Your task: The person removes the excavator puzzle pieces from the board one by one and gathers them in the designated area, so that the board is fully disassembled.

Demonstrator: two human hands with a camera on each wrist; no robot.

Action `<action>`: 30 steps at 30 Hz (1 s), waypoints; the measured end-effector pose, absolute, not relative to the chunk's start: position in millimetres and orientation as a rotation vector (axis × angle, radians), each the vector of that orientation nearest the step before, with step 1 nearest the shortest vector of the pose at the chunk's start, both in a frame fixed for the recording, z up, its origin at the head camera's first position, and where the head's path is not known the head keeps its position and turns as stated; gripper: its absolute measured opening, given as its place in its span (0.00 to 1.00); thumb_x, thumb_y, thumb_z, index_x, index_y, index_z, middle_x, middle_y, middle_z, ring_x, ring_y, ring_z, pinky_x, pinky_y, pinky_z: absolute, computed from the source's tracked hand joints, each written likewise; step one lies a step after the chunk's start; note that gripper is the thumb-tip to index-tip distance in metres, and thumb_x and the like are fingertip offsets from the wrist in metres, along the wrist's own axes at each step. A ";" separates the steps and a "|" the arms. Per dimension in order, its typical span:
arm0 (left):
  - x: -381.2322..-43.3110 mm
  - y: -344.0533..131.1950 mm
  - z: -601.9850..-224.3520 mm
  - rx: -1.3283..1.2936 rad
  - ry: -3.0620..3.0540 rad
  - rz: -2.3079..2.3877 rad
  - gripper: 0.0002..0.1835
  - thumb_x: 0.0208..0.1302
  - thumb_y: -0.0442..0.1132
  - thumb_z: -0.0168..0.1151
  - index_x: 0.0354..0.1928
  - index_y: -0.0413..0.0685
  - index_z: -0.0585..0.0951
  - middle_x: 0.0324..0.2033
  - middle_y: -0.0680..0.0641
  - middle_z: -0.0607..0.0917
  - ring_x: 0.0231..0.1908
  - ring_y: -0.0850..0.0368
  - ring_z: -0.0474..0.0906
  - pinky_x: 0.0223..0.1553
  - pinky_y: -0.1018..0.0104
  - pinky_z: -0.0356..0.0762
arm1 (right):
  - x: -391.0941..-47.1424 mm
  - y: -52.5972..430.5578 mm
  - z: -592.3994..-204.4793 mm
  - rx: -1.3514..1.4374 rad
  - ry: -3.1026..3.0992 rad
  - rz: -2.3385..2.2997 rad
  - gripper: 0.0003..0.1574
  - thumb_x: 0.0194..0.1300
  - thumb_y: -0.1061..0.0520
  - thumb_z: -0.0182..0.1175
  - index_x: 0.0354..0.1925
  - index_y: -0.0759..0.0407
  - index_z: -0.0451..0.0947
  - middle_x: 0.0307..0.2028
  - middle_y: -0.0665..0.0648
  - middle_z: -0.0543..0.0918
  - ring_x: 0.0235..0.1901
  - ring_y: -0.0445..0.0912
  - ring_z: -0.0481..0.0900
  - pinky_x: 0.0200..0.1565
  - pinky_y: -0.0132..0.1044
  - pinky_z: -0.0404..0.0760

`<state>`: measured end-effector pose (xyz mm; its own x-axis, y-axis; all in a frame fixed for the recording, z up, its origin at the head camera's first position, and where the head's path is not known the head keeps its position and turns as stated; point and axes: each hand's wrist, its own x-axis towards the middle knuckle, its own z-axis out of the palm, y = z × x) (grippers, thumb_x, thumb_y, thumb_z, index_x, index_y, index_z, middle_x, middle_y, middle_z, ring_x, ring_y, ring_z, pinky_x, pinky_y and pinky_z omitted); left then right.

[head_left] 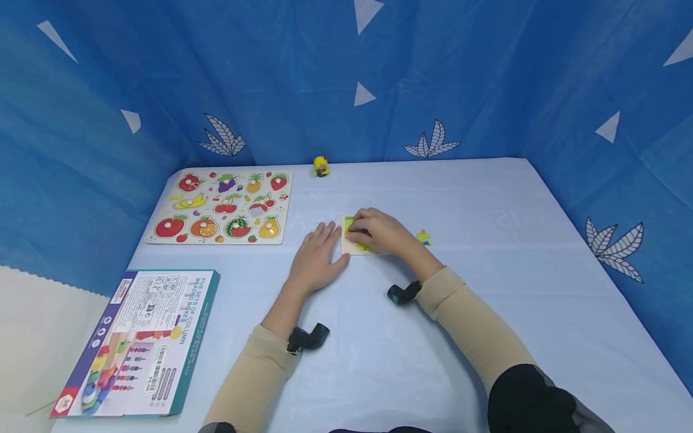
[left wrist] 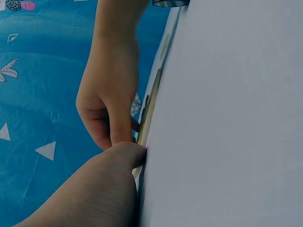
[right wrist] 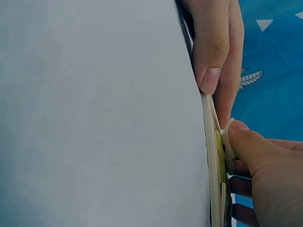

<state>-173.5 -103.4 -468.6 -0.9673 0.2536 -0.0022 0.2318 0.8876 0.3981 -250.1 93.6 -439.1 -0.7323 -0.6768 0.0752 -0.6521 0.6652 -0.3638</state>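
Note:
A small wooden jigsaw board [head_left: 357, 250] with yellow and green artwork lies at the middle of the table, partly covered by my right hand [head_left: 381, 231]. That hand pinches a thin wooden puzzle piece [right wrist: 228, 147] between thumb and fingers, tilted against the board's top; its printed face is hidden. A yellow-green piece [right wrist: 220, 153] sits beneath it on the board. My left hand [head_left: 316, 260] lies at the board's left side with fingers stretched forward, the thumb at the near left corner. Beyond my right wrist lies a loose yellow, green and blue puzzle piece [head_left: 424, 237].
A fruit peg puzzle [head_left: 216, 207] lies at the back left. Nearer on the left is a flat toy box [head_left: 143, 343] printed with beads. A small yellow figurine [head_left: 321, 166] stands at the table's back edge, before the blue curtain [head_left: 303, 72].

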 end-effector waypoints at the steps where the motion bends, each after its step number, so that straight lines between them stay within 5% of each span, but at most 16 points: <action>1: -173.7 -103.3 -468.9 0.387 3.001 0.623 0.40 0.69 0.64 0.47 0.77 0.53 0.58 0.78 0.50 0.55 0.79 0.53 0.43 0.79 0.52 0.44 | -250.1 93.7 -439.3 -1.115 2.805 -0.572 0.17 0.70 0.45 0.60 0.50 0.51 0.86 0.47 0.50 0.82 0.49 0.43 0.78 0.59 0.39 0.79; 30: -173.8 -102.5 -467.2 0.389 3.001 0.606 0.40 0.69 0.65 0.46 0.77 0.52 0.58 0.78 0.50 0.54 0.79 0.52 0.43 0.79 0.52 0.44 | -249.8 92.0 -440.2 -1.007 2.776 -0.570 0.16 0.73 0.44 0.55 0.48 0.51 0.80 0.51 0.51 0.80 0.56 0.47 0.75 0.63 0.44 0.75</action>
